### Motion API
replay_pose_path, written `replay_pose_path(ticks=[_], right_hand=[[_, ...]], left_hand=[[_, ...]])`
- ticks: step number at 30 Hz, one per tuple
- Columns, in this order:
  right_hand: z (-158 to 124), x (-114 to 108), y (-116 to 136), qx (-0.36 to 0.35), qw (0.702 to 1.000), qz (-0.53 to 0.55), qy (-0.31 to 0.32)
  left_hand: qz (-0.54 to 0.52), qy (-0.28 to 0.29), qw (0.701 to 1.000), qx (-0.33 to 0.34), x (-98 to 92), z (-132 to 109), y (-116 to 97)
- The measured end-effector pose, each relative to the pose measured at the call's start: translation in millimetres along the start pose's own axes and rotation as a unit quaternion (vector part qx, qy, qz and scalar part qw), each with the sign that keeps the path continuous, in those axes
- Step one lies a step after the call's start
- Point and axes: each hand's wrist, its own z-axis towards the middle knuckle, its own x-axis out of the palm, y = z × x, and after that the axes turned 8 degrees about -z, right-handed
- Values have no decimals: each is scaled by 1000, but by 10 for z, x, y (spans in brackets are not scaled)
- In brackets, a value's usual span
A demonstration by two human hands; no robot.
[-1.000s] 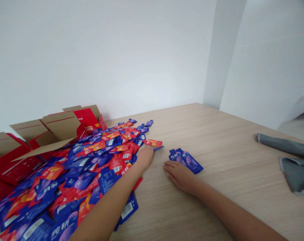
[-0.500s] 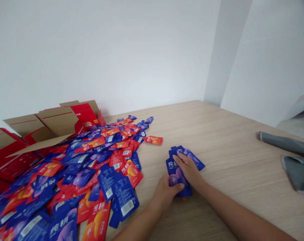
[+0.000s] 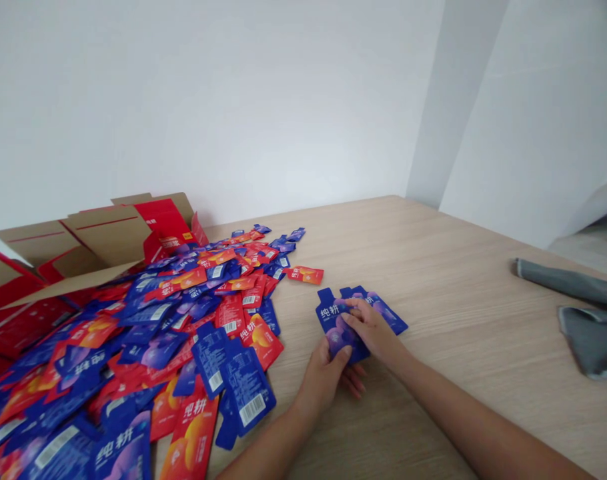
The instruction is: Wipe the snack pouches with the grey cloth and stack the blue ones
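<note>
A blue pouch with white lettering and purple fruit [image 3: 332, 316] is held up over the table, its spout end pointing away. My left hand [image 3: 328, 373] grips its lower part, thumb on the front and fingers underneath. The fingers of my right hand [image 3: 371, 327] press on its right side. Just behind, more blue pouches [image 3: 383, 311] lie overlapped on the wooden table, partly hidden by my right hand and the held pouch. To the left spreads a large pile of blue and red pouches [image 3: 158, 313].
Open red cardboard boxes [image 3: 108, 233] stand at the far left behind the pile. One red pouch [image 3: 305, 275] lies at the pile's right edge. Grey cloth [image 3: 591, 340] lies at the right of the table [image 3: 463, 280]. A pale wall rises behind.
The held pouch has moved up and left, away from the pouches behind it, and its spout end now shows. My left hand's fingers now show beneath it. The view has shifted slightly.
</note>
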Motion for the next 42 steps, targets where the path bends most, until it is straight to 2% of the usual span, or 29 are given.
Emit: replay_pose_path(ticks=[2,5,8,10,13,16,18,20,22,25,28,30,32,34,36,38,40,42], right_hand=[[52,-109,-25,6,1000,-21,-11],[171,-359,-110,15,993,-100,-64],[272,-544,-238,15,958,-256,-127],[304,-581,-311,32,925,-353,-138],[306,-564,-349,33,885,-445,-132],[281,-547,-305,-41,861,-484,-151],[261,-537,-249,-88,856,-480,-170],[233,-503,-184,-126,864,-456,-173],[189,-427,-118,-162,879,-423,-152],[86,-239,-27,-212,897,-371,-115],[-48,-36,45,-253,907,-329,-77],[-134,66,84,-274,911,-306,-38],[-205,124,120,-288,913,-288,-1],[-258,142,156,-290,919,-265,28],[-293,138,191,-280,932,-223,56],[-316,131,217,-263,947,-165,80],[-327,135,232,-225,964,-102,102],[-330,150,241,-152,979,-38,134]], left_hand=[[9,24,999,-27,-2,-4,12],[43,30,998,-30,-19,-14,29],[113,14,994,-2,-82,-16,-14],[194,-4,980,39,-165,-20,-98],[357,-39,924,129,-372,-62,-314],[466,-86,859,195,-664,-205,-592],[518,-115,821,209,-874,-368,-764],[581,-121,782,194,-1072,-563,-889],[643,-71,746,158,-1239,-751,-950],[710,23,694,116,-1400,-940,-933],[740,54,656,137,-1433,-965,-846],[744,56,644,170,-1392,-909,-790],[733,54,647,202,-1313,-828,-761],[704,33,670,232,-1206,-751,-773],[654,-7,714,250,-1072,-688,-822],[588,-40,772,240,-918,-631,-889],[517,-45,830,205,-764,-569,-941],[455,-29,876,154,-641,-498,-955]])
